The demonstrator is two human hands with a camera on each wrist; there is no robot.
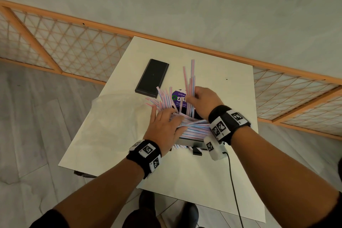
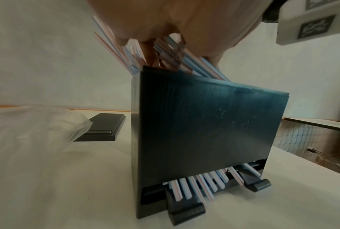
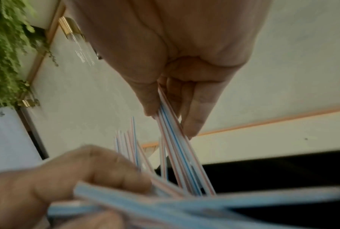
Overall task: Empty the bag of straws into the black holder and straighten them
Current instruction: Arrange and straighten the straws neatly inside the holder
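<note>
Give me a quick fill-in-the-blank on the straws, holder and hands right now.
1. The right hand pinches a bundle of striped ____.
2. The left hand grips the pile atop the ____ holder.
3. The lid lies flat on the table, on the ____ hand's side.
4. Striped ends poke out at the holder's ____.
Missing: straws; black; left; bottom.

Our left-wrist camera sits low and very near the black holder (image 2: 204,124), before its broad wall, looking up along it. Our right-wrist camera hangs close above the holder's open top, facing across. From the head we look steeply down on it from farther back. All share the straws (image 1: 192,79) at its top.
</note>
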